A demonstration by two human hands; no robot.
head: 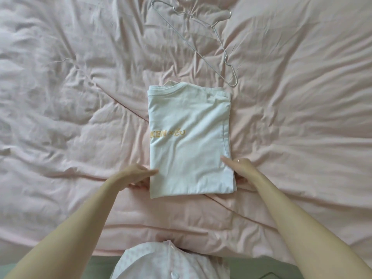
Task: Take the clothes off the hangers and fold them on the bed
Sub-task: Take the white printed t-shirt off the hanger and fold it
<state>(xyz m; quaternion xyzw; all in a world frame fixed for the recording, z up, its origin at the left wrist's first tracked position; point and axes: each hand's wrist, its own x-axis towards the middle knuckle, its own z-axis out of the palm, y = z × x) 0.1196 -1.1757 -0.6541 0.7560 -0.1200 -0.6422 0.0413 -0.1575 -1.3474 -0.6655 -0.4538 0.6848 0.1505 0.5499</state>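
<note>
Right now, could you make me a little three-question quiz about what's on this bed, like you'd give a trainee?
1. True or false: the white T-shirt is still hanging on the wire hanger.
2. Where does each hand touch the shirt? A) at the collar B) at the two sides near the bottom edge C) on the gold print
3. Fill in: the shirt lies on a ___ duvet.

Key
1. False; it lies folded, and the hanger lies bare beyond it.
2. B; left hand, right hand.
3. Pink.
</note>
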